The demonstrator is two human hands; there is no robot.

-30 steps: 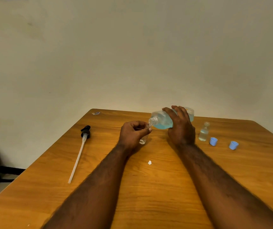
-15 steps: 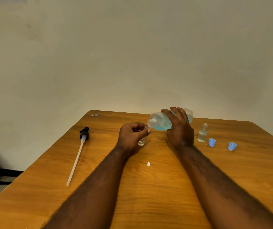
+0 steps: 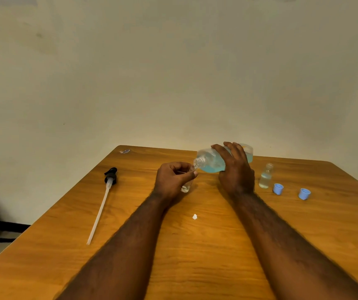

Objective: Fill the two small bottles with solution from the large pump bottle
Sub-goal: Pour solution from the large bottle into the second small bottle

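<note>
Change over the last second is slight: the large pump bottle [image 3: 209,159] stays tipped on its side above the table [image 3: 195,267], its open neck pointing left and down. The whole scene has only slid a little lower in the view, which reads as head motion rather than hand motion. The right hand [image 3: 235,169] grips the bottle's body from above, fingers wrapped over it, with blue solution pooled along its lower side. Just below the neck, the left hand [image 3: 171,180] pinches the first small bottle [image 3: 185,187] upright, thumb and fingers curled round its upper part, its mouth right at the large bottle's lip. By my reading the pour into this bottle is being held steady. To the right of the large bottle stands the second small bottle [image 3: 265,177], uncapped and partly filled with clear-looking liquid, so 1 of the 2 may already be done. Beyond it lie the near blue cap [image 3: 278,189] and the far blue cap [image 3: 304,193]. Well to the left of the large bottle lies the removed pump head [image 3: 111,176] with its long dip tube. Whether liquid is actually crossing cannot be seen. The left fingers hide most of the held bottle, so its fill level is unknown. A white scrap [image 3: 194,216], on the person's side of the large bottle, is too small to identify.
</note>
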